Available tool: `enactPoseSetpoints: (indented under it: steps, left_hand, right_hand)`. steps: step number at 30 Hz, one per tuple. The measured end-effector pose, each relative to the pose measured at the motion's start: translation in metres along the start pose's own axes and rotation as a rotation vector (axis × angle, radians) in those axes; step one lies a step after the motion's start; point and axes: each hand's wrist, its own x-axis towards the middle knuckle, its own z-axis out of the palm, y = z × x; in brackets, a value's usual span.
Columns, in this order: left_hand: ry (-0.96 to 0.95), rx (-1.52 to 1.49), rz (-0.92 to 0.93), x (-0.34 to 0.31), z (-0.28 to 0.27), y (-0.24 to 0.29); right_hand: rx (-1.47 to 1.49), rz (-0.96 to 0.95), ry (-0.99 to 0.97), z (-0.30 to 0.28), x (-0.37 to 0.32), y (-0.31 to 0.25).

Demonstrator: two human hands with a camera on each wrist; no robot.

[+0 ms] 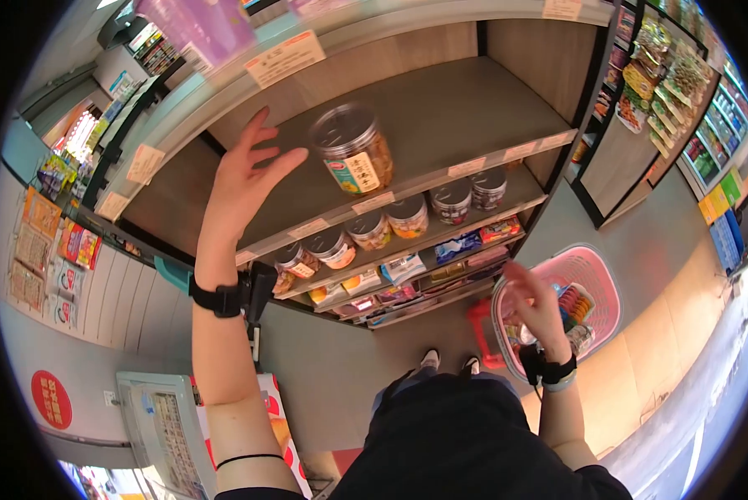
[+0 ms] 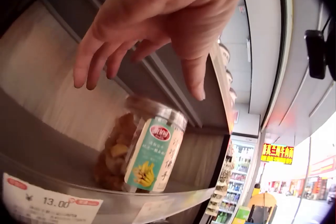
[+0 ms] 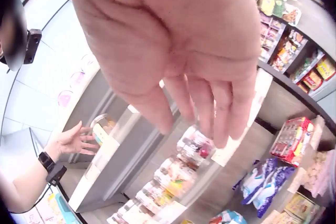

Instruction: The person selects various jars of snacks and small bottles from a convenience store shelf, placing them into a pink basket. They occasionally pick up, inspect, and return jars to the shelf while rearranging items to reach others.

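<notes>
A clear plastic jar of dried snack pieces (image 1: 353,150), with a silvery lid and a green-and-cream label, stands at the front of a grey shelf (image 1: 441,108). My left hand (image 1: 253,171) hovers to the jar's left, fingers spread and thumb pointing toward it, holding nothing. In the left wrist view that hand (image 2: 163,24) is above the jar (image 2: 149,150), apart from its lid. Low on the right, my right hand (image 1: 537,308) hangs with relaxed fingers over a pink basket (image 1: 607,287). The right wrist view shows its palm (image 3: 173,40) bare.
Below, a shelf carries a row of similar jars (image 1: 407,217), with packaged snacks (image 1: 403,268) on lower tiers. Overhead, a shelf edge with price tags (image 1: 286,58) holds a purple container (image 1: 199,29). Goods lie inside the basket. Hanging snack bags (image 1: 649,75) are at the right.
</notes>
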Motion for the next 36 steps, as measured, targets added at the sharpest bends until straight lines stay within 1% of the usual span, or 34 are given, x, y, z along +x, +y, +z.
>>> enactPoseSetpoints:
  steps: [1,2,3,4,5,6,7,8,9,10,11,12,13,14,16,17,18,19,20,22,23,26,28,29,33,36]
  left_hand:
    - [0.058,-0.008,-0.020,-0.011,-0.004,0.003]
    - [0.062,-0.002,-0.024,-0.021,-0.008,-0.002]
    - [0.144,-0.023,-0.045,-0.031,-0.010,-0.011]
    - [0.224,-0.046,-0.064,-0.042,-0.011,-0.019]
    - [0.227,-0.046,-0.065,-0.052,-0.008,-0.027]
    - [0.349,0.065,-0.047,-0.064,-0.003,-0.034]
    - [0.471,0.176,-0.030,-0.075,0.002,-0.041]
    - [0.474,0.172,-0.030,-0.086,0.010,-0.048]
    - [0.555,0.274,0.000,-0.097,0.019,-0.054]
    - [0.637,0.377,0.030,-0.107,0.029,-0.058]
    - [0.644,0.374,0.028,-0.116,0.041,-0.059]
    - [0.673,0.506,0.070,-0.125,0.054,-0.057]
    - [0.701,0.640,0.110,-0.131,0.067,-0.056]
    - [0.711,0.639,0.103,-0.135,0.078,-0.057]
    - [0.629,0.613,0.125,-0.141,0.095,-0.056]
    - [0.642,0.622,0.112,-0.141,0.102,-0.055]
    - [0.591,0.561,0.109,-0.142,0.107,-0.055]
    - [0.539,0.502,0.103,-0.143,0.111,-0.054]
    - [0.551,0.516,0.085,-0.143,0.114,-0.052]
    - [0.482,0.399,0.056,-0.140,0.118,-0.051]
    - [0.487,0.408,0.045,-0.139,0.120,-0.051]
    - [0.487,0.383,0.089,-0.135,0.122,-0.051]
    - [0.423,0.410,0.027,-0.134,0.121,-0.050]
    - [0.404,0.442,0.027,-0.134,0.122,-0.052]
    - [0.385,0.466,0.000,-0.137,0.122,-0.055]
    - [0.376,0.490,0.015,-0.138,0.124,-0.060]
  right_hand:
    - [-0.077,-0.132,0.077,-0.001,0.007,-0.012]
    - [-0.152,-0.264,0.158,-0.003,0.015,-0.024]
    - [-0.149,-0.266,0.153,-0.003,0.023,-0.038]
    - [-0.247,-0.390,0.185,-0.004,0.030,-0.053]
    - [-0.347,-0.515,0.219,-0.002,0.039,-0.066]
    - [-0.350,-0.517,0.218,0.001,0.047,-0.076]
    - [-0.395,-0.562,0.217,0.004,0.055,-0.085]
    - [-0.441,-0.606,0.217,0.008,0.063,-0.093]
    - [-0.446,-0.611,0.217,0.012,0.072,-0.099]
    - [-0.516,-0.651,0.221,0.016,0.082,-0.103]
    - [-0.587,-0.690,0.224,0.020,0.091,-0.106]
    - [-0.591,-0.697,0.221,0.024,0.098,-0.109]
    - [-0.693,-0.677,0.249,0.027,0.106,-0.112]
    - [-0.795,-0.658,0.276,0.031,0.112,-0.113]
    - [-0.783,-0.676,0.269,0.039,0.123,-0.109]
    - [-0.822,-0.638,0.269,0.042,0.126,-0.107]
    - [-0.858,-0.602,0.265,0.047,0.130,-0.105]
    - [-0.877,-0.614,0.324,0.051,0.131,-0.102]
    - [-0.867,-0.630,0.304,0.053,0.133,-0.100]
    - [-0.918,-0.647,0.364,0.053,0.135,-0.096]
    - [-0.915,-0.662,0.381,0.053,0.136,-0.094]
    - [-0.902,-0.660,0.376,0.055,0.135,-0.096]
    - [-0.893,-0.665,0.374,0.055,0.132,-0.099]
    - [-0.889,-0.657,0.369,0.055,0.132,-0.100]
    - [-0.899,-0.658,0.363,0.056,0.134,-0.098]
    - [-0.899,-0.675,0.361,0.056,0.134,-0.098]
